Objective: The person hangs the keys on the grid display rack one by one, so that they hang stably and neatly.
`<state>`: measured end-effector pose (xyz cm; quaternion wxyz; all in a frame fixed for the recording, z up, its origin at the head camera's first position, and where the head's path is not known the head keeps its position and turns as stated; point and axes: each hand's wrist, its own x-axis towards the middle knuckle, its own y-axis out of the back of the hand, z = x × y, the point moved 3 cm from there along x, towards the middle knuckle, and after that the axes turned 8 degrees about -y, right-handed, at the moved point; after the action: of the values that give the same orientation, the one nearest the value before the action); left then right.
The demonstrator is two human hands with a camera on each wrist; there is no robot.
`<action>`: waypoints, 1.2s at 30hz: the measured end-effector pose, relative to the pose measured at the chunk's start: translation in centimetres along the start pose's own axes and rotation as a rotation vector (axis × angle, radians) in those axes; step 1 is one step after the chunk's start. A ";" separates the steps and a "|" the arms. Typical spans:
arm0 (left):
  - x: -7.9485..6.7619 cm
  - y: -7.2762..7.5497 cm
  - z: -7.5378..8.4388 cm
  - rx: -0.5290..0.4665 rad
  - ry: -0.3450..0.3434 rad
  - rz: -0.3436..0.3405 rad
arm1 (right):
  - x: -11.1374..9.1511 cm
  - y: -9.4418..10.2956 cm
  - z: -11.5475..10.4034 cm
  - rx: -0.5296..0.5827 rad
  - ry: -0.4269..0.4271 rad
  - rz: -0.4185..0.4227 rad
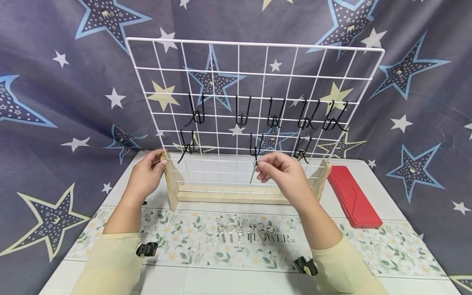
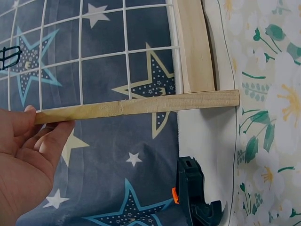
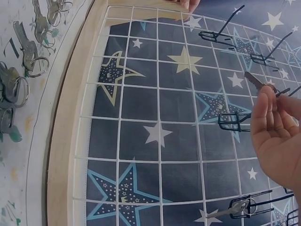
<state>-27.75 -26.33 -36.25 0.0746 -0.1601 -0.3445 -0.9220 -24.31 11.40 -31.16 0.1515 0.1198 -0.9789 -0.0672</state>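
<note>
My right hand pinches a metal key by its head, with the blade pointing away from the fingers. It is right at a black hook in the lower row of the white wire grid. My left hand grips the top of the wooden side support of the grid's stand, thumb and fingers on either side of the wood. Another key with a ring hangs from a hook lower in the right wrist view. Several ringed keys lie on the floral cloth in front.
Several more black hooks hang on the grid. A wooden crossbar joins the stand's two supports. To the right lies a red case. A dark clip-like object shows in the left wrist view. Behind is a star-patterned curtain.
</note>
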 end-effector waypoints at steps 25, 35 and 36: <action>0.0 -0.1 0.0 -0.002 0.001 0.005 | 2.1 0.4 2.0 0.017 -0.070 0.069; -0.1 0.2 0.2 -0.006 0.001 0.001 | 3.1 0.4 2.6 -0.061 -0.092 0.124; -0.1 0.2 0.2 -0.007 0.003 -0.001 | 3.2 0.3 2.6 -0.064 -0.096 0.127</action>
<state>-27.50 -26.29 -36.02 0.0743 -0.1589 -0.3412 -0.9235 -28.17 11.15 -32.66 0.1123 0.0491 -0.9880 -0.0943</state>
